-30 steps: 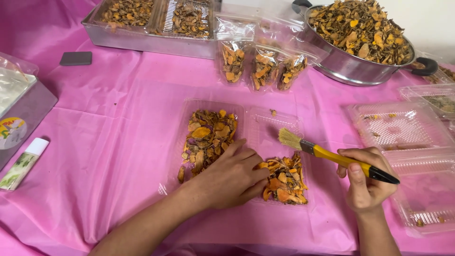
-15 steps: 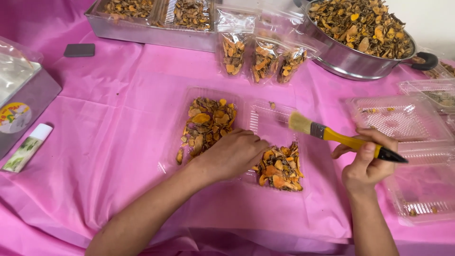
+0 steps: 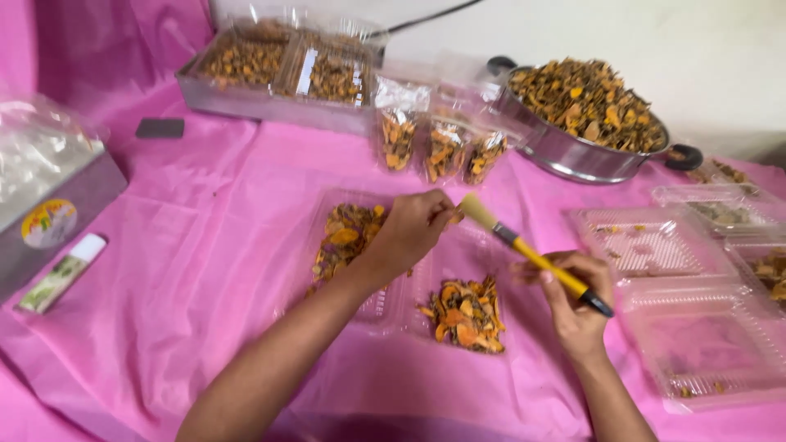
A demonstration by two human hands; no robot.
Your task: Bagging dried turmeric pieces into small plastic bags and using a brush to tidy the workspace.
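Note:
A clear plastic clamshell container (image 3: 393, 307) lies open on the pink cloth, with dried orange and brown pieces (image 3: 348, 237) in its left half and a smaller pile (image 3: 465, 309) in its right half. My left hand (image 3: 413, 231) hovers over the container with its fingertips pinched on a small dried piece (image 3: 453, 218). That piece is held against the bristles of a brush (image 3: 524, 250) with a yellow handle and a black end. My right hand (image 3: 573, 307) grips the brush near its black end, to the right of the container.
A metal bowl (image 3: 573, 155) heaped with dried pieces stands at the back right. Three small filled bags (image 3: 442, 147) stand behind the container. A metal tray (image 3: 262, 102) with packed containers is at the back left. Empty clamshells (image 3: 655, 245) lie at the right. A metal box (image 3: 57, 205) and a white tube (image 3: 61, 274) are at the left.
My left hand has lifted off the right pile and moved up to the brush tip, pinching a piece. The brush has risen and tilted toward it.

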